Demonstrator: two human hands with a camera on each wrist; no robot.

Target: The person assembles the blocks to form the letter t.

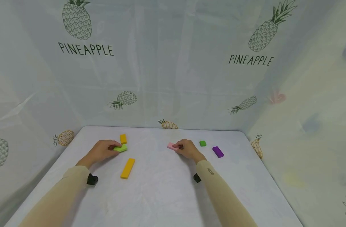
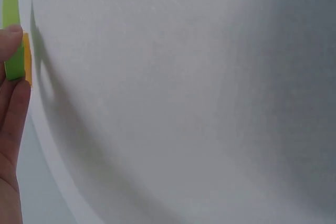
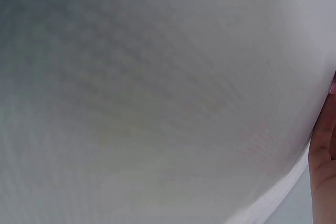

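My left hand point(image 1: 102, 151) pinches a light green block point(image 1: 120, 148) between thumb and fingers; in the left wrist view the green block point(image 2: 16, 61) is held at the left edge, with a yellow block point(image 2: 28, 61) behind it. Just beyond that hand in the head view lies the short yellow block point(image 1: 123, 139). A longer yellow block point(image 1: 128, 168) lies nearer to me. With thumb and fingers my right hand point(image 1: 188, 149) holds a pink block point(image 1: 173, 146) at the table's middle. Only part of the right hand point(image 3: 323, 150) shows in the right wrist view.
Right of my right hand lie a small green block point(image 1: 202, 143) and a purple block point(image 1: 218, 152). A white cloth covers the table point(image 1: 161, 195). Behind it hangs a curtain point(image 1: 173, 69) printed with pineapples.
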